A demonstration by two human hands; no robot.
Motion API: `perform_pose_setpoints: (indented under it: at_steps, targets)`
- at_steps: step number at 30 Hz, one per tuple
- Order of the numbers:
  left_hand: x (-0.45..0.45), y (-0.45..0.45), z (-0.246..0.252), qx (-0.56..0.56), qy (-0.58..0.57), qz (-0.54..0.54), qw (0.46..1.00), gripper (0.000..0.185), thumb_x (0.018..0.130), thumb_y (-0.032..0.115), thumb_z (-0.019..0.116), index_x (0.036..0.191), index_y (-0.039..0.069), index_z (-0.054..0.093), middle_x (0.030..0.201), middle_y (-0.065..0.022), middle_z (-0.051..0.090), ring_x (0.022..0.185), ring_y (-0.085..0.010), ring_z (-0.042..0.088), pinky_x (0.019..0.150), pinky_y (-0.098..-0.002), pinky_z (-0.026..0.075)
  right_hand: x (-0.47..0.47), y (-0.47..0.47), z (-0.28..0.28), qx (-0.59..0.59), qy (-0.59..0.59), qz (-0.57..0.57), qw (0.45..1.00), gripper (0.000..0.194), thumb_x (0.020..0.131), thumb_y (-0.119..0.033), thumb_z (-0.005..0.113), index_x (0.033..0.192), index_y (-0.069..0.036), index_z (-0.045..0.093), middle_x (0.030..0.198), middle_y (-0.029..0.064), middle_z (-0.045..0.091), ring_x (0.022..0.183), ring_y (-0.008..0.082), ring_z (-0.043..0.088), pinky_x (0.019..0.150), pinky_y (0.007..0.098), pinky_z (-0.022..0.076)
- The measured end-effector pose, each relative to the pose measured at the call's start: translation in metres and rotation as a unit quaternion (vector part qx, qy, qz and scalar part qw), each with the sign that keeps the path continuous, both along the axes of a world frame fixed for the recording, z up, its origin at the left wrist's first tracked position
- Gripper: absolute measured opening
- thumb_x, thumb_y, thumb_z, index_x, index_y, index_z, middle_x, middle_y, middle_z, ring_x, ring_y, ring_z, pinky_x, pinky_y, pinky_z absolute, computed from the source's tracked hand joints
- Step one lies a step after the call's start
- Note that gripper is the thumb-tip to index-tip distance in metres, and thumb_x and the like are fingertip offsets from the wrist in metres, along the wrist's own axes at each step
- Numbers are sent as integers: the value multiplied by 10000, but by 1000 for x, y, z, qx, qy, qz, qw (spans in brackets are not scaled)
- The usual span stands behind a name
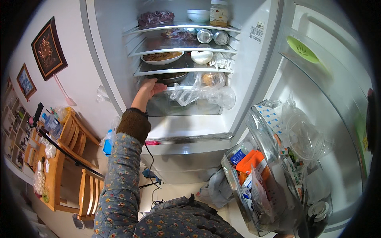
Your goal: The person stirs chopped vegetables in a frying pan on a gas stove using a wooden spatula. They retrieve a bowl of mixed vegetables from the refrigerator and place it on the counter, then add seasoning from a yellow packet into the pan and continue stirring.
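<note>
My left hand reaches into an open fridge, fingers apart, at the left of the lowest shelf. Right beside its fingertips is a dark dish with food; whether they touch, I cannot tell. On the right of that shelf, a clear plastic bag holds something round and brown and hangs over the edge. One shelf up are a white oval dish of food and a white bowl. Higher stand cans, another white bowl and a lidded jar. My right hand is out of view.
The fridge door stands open at right, its bins full of packets and bags. A clear drawer sits under the lowest shelf. A grey plastic bag and a black cable lie on the floor. Wooden chairs and a table stand left.
</note>
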State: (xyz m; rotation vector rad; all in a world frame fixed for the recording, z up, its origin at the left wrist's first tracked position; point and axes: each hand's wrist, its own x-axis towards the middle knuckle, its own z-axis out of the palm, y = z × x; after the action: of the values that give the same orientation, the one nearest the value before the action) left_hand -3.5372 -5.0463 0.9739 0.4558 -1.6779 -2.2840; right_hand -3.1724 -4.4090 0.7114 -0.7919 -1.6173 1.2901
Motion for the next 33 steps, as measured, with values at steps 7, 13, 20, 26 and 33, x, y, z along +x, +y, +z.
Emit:
perform_pose_setpoints:
  at_steps: [7, 13, 20, 26, 33]
  targets:
    - [-37, -13, 1, -56, -57, 42, 996, 275, 929, 169, 434, 1128, -20, 458, 938, -222, 625, 749, -337, 668, 599, -402, 598, -15, 12, -3, 1, -14, 5, 1000, 591, 954, -396, 354, 1339, 51, 330, 1354, 227, 370, 1202, 332, 423, 997, 444, 355]
    - [-38, 13, 6, -112, -4, 75, 991, 227, 873, 161, 522, 1004, -24, 499, 915, -171, 596, 666, -326, 648, 508, -376, 594, -21, 12, -3, -2, -21, 8, 1000, 587, 956, -393, 352, 1341, 50, 326, 1356, 227, 366, 1204, 331, 420, 999, 445, 353]
    - [10, 12, 6, 3, 40, 86, 996, 155, 850, 99, 518, 907, -40, 480, 902, -186, 570, 713, -354, 635, 568, -433, 606, -16, 7, -8, 1, -24, 22, 999, 583, 959, -390, 350, 1343, 48, 322, 1358, 227, 362, 1207, 330, 417, 1000, 445, 351]
    - [76, 7, 9, -2, 75, 16, 997, 155, 836, 75, 499, 892, -69, 484, 880, -198, 588, 752, -347, 643, 610, -430, 604, -14, -3, -4, 13, -26, 40, 999, 580, 961, -388, 348, 1345, 46, 319, 1360, 227, 359, 1209, 330, 414, 1002, 445, 349]
    - [185, 10, -42, 2, 103, 1, 995, 130, 824, 36, 465, 871, -82, 492, 846, -205, 606, 714, -346, 657, 650, -415, 600, 5, -22, -12, 56, -31, 51, 997, 576, 964, -384, 346, 1348, 44, 315, 1362, 227, 355, 1212, 329, 411, 1003, 446, 347]
